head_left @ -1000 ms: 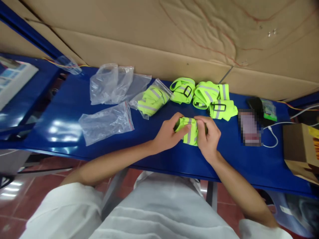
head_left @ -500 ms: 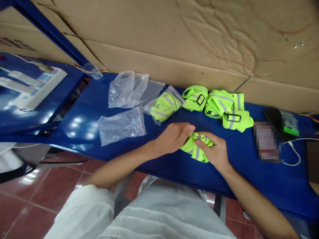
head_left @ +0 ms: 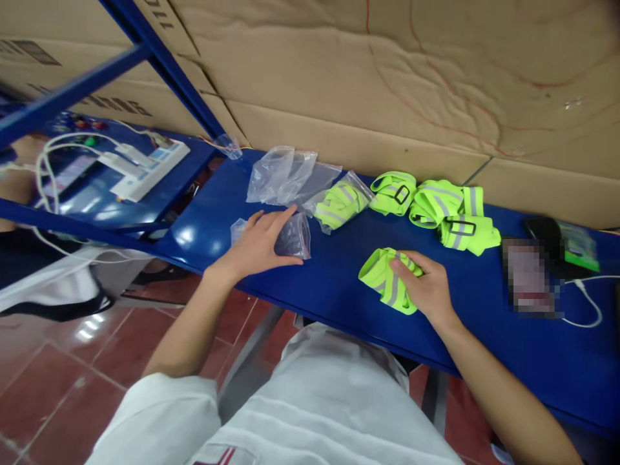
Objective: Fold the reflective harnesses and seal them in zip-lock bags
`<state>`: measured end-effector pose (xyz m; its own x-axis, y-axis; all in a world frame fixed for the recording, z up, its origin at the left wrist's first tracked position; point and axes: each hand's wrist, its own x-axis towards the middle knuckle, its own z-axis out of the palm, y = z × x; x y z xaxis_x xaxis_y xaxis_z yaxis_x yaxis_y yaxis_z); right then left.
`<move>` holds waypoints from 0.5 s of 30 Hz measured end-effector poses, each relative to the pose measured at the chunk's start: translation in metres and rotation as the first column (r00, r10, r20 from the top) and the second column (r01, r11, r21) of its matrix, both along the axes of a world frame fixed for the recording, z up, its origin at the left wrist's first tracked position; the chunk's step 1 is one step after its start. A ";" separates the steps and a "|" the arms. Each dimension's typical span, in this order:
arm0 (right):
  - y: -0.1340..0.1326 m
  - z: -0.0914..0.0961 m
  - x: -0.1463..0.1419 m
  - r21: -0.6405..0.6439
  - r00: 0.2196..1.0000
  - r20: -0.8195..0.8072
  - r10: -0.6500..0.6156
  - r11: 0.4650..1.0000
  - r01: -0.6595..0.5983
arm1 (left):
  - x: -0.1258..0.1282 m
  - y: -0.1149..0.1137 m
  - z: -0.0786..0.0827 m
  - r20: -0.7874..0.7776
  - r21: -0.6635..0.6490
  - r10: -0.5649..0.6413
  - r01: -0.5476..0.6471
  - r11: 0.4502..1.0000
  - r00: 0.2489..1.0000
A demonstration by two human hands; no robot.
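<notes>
My right hand [head_left: 429,284] grips a folded neon-yellow reflective strap [head_left: 387,281] with grey stripes, thumb on top, just above the blue table. Over a clear zip bag [head_left: 296,236] at the front left, my left hand [head_left: 259,245] spreads its fingers; whether it touches the plastic I cannot tell. Behind that bag lie several more clear zip bags [head_left: 281,174]. A bagged yellow strap [head_left: 341,205] rests right of them. Further right, loose rolled reflective straps [head_left: 436,201] with black buckles sit along the back.
A phone [head_left: 527,274], a dark item with a green-edged packet [head_left: 578,245] and a white cable [head_left: 593,303] lie at the right. At the left are a white power strip [head_left: 152,171], a blue frame post [head_left: 174,77] and another person's arm [head_left: 19,171]. Cardboard [head_left: 339,84] walls the back.
My left hand has left the strap and moved left over the front zip bag, its fingers opening. My right hand keeps hold of the strap. The view has shifted left.
</notes>
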<state>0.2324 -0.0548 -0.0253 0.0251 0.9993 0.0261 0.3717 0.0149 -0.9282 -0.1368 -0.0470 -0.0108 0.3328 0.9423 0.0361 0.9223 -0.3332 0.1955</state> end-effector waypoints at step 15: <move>0.004 0.004 0.009 -0.080 0.912 0.282 0.298 0.954 -0.287 | 0.142 -0.018 -0.004 0.041 0.171 -0.408 0.396 0.902 0.912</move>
<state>0.2412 -0.0512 -0.0216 -0.2718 0.9611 -0.0482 0.6069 0.1324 -0.7836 0.0052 -0.0652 -0.0145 0.6728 0.7095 0.2098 0.6886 -0.7042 0.1731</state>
